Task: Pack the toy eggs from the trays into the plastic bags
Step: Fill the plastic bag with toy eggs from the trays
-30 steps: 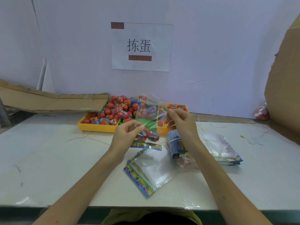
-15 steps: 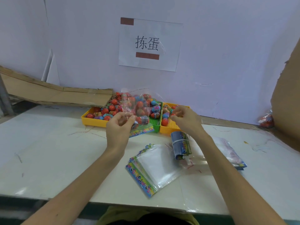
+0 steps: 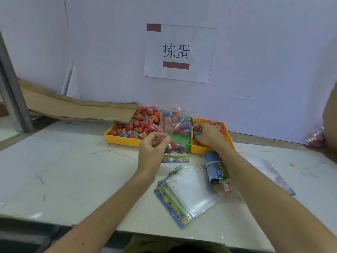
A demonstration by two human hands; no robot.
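The toy eggs point(image 3: 140, 125) lie heaped in a yellow tray point(image 3: 122, 139) at the back of the table point(image 3: 63, 170), with more in a second yellow tray point(image 3: 227, 132) to the right and a green tray point(image 3: 188, 143) between them. They look small, hard and smooth — light, likely to roll or slip, so best taken by curling the fingers round one or two at a time. The left hand point(image 3: 153, 148) pinches the rim of a clear plastic bag point(image 3: 175, 132) and holds it up over the trays; a few eggs already sit in its bottom. The film looks thin and floppy, so the grip belongs at the mouth, to keep it open. The right hand point(image 3: 207, 136) reaches into the right tray, its fingers curled down among the eggs — whether it has hold of one I cannot tell. Nearer the table's front edge lie empty bags point(image 3: 186, 194) with bright printed strips, and a banded bundle point(image 3: 216, 168) just beside the right forearm.
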